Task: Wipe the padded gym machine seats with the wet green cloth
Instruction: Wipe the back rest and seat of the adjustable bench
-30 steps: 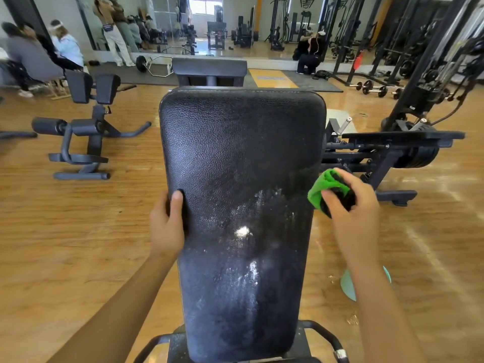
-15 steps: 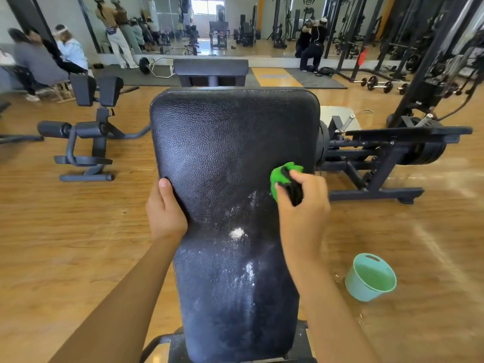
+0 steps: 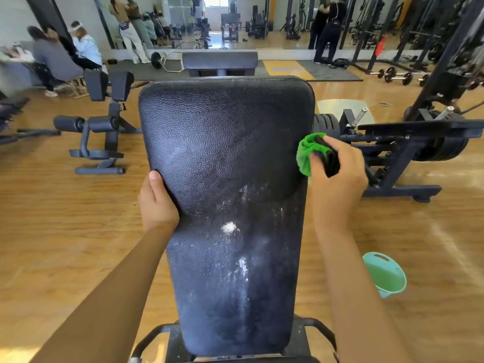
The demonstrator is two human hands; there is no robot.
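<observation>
A long black padded bench seat [image 3: 225, 158] fills the middle of the head view, with wet shiny patches and a white spot on its lower half. My left hand [image 3: 157, 203] grips the pad's left edge, thumb on top. My right hand [image 3: 337, 176] holds a bunched green cloth [image 3: 305, 155] together with a small black object, pressed at the pad's right edge.
A mint green bucket [image 3: 385, 276] stands on the wooden floor to the right. A black plate-loaded machine [image 3: 408, 155] sits behind my right hand. Another black padded machine [image 3: 104, 121] stands at the left. Several people are at the back by the mirrors.
My right hand with the cloth swept left onto the pad's surface, then back right to the pad's right edge. My left hand stayed on the left edge.
</observation>
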